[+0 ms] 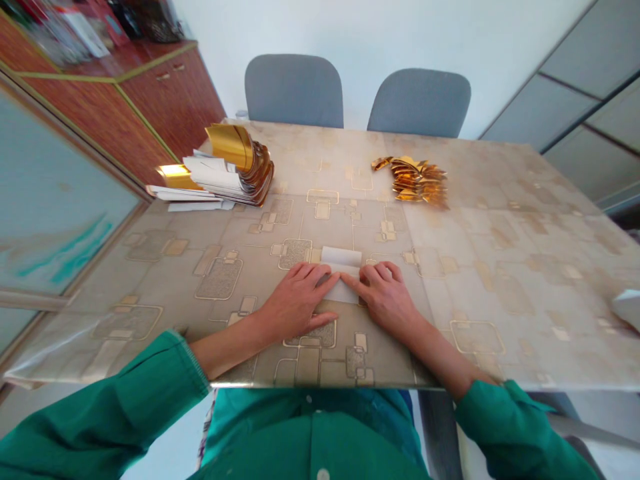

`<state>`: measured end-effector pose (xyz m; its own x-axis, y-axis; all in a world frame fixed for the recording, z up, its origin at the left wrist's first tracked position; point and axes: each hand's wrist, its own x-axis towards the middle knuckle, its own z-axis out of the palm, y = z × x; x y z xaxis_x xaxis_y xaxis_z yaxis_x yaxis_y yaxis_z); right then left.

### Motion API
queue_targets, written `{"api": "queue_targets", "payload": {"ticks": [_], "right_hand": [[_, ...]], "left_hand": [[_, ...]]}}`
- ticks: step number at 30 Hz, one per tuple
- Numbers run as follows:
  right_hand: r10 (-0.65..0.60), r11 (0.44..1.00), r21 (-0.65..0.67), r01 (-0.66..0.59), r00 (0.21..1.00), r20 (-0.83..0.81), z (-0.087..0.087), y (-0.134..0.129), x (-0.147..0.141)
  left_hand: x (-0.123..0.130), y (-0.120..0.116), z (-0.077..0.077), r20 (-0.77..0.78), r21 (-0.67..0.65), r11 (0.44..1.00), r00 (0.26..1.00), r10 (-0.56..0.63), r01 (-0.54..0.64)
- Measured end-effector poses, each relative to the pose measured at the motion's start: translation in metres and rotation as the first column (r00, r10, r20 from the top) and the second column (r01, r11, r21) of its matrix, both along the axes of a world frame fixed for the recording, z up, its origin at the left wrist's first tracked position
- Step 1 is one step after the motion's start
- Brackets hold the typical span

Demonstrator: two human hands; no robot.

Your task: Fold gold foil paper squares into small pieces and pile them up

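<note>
A small sheet of paper (pixel 342 256), white side up with a crease across it, lies on the table in front of me. My left hand (pixel 300 300) presses its index fingertip on the paper near the crease, thumb spread apart. From the other side my right hand (pixel 386 295) reaches in, index finger stretched out and its tip meeting the left one. The other right fingers are bent at the paper's right edge, and the right thumb is hidden. Neither hand grips the sheet; both rest on it.
A stack of gold and white paper sheets (pixel 225 170) curls up at the table's back left. Several folded gold paper pieces (pixel 417 179) lie in a row at back right. Two grey chairs (pixel 295 90) stand behind the patterned tablecloth (pixel 480 267). Something white (pixel 627 305) sits at the right edge.
</note>
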<state>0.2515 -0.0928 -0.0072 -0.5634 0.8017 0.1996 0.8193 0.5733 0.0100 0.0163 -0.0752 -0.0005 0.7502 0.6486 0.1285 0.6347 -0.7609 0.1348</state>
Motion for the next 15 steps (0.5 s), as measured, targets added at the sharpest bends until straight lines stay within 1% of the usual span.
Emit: {"api": "queue_targets", "payload": {"ticks": [7,12,15], "right_hand": [[-0.006,1.0,0.003,0.006,1.0,-0.026,0.002,0.0,0.003],[0.007,1.0,0.013,-0.007,1.0,-0.029,0.003,-0.001,0.01],[0.001,1.0,0.021,0.0,0.999,-0.032,0.003,-0.004,0.015]], "left_hand": [[0.001,0.003,-0.001,0.015,0.005,1.0,1.0,0.008,-0.008],[-0.012,0.004,-0.002,0.009,0.027,0.999,0.999,0.039,-0.039],[-0.022,0.005,-0.004,-0.011,0.042,0.999,0.999,0.035,-0.035]]}}
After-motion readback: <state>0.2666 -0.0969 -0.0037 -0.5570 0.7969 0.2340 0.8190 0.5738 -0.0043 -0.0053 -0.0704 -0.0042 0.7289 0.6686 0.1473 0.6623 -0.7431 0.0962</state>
